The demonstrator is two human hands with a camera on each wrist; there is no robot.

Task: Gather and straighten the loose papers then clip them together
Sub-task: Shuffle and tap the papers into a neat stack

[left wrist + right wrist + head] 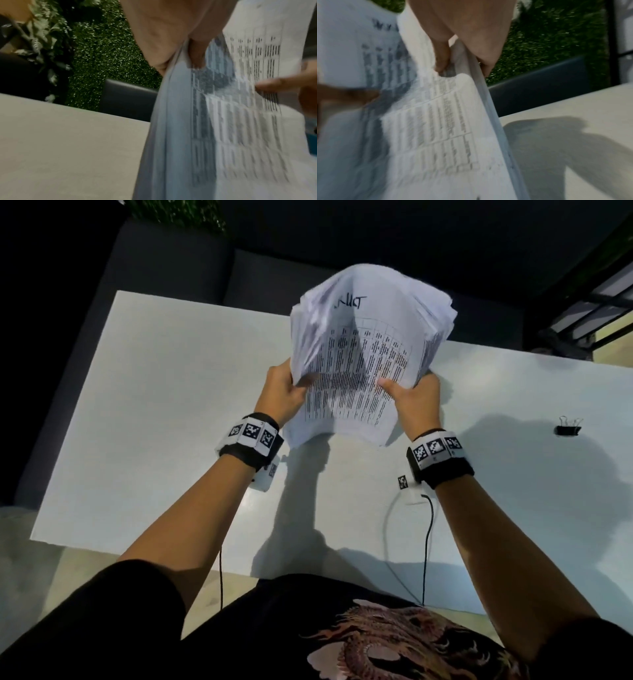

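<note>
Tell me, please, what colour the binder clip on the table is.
The binder clip is black with silver wire handles, and it shows best in the head view.

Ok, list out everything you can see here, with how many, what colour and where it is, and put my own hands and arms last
papers: one thick stack, white with black printed tables, held upright above the table between both hands, edges uneven
binder clip: one, black with wire handles, on the table to the right, apart from the papers
table: one, white, in front of the person
sofa: one, dark, behind the table
hedge wall: one, green, behind the sofa
cables: two, black, hanging from the wrists
left hand: grips the stack's left edge
right hand: grips the stack's right edge
wristbands: two, black with black-and-white markers
</note>
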